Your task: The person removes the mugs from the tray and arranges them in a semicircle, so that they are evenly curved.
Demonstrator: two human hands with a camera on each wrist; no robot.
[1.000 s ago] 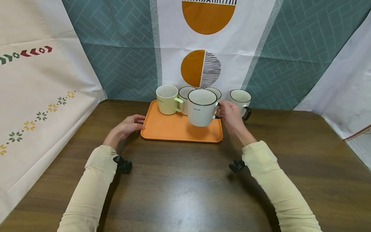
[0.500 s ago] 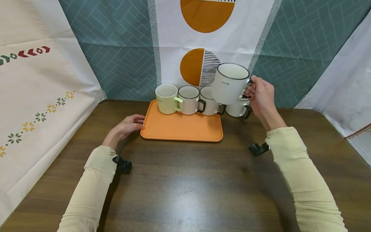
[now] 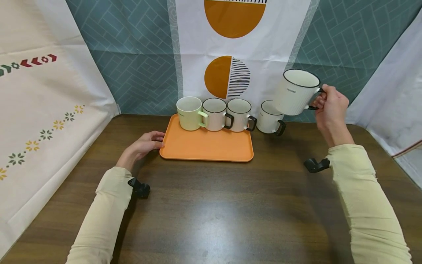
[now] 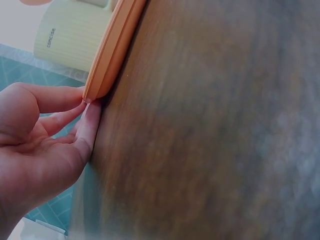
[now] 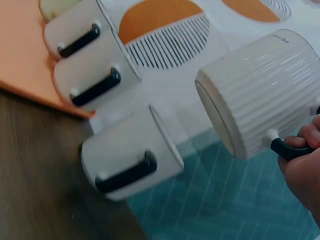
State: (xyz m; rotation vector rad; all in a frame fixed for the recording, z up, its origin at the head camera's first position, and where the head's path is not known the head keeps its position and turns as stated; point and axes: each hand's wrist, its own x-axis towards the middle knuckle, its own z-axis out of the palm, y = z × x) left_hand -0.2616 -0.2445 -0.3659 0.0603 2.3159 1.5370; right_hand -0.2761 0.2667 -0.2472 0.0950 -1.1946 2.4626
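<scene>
My left hand pinches tray at nine o'clock; my right hand clamped on airborne mug's handle, two o'clock.

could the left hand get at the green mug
Probably yes: the left hand pinches the orange tray, and nothing stands between that hand and the green mug, though it might first have to let go.

Head view faces forward, down across tabletop. Wrist views sit close, tilted; both catch orange tray.
</scene>
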